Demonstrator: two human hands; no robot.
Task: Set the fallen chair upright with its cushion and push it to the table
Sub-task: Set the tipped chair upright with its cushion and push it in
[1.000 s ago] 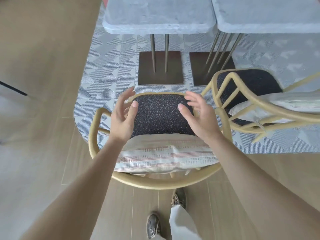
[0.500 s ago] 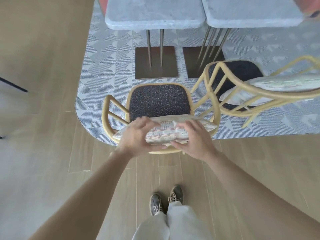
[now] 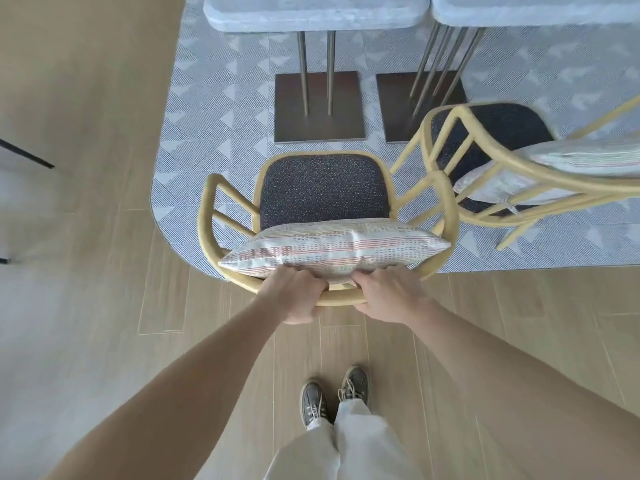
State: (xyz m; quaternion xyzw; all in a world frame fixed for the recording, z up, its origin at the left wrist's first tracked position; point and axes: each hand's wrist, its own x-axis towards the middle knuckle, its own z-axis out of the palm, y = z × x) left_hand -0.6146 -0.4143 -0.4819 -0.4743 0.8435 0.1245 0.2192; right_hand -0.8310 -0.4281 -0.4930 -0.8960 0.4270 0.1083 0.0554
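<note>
L grip [image 3: 294,296], R grip [image 3: 388,295] onto chair [image 3: 322,188]

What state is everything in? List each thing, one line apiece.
chair: upright, seat not yet under the table
cushion: on the seat, against the backrest
left hand: grips the back rail
right hand: grips the back rail
second chair: upright, off to the right

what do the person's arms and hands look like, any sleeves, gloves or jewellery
The left hand and right hand are bare: no gloves, rings, watch or wristband show. The left forearm and right forearm are bare as well, with no sleeve in view up to the frame's edge.
</note>
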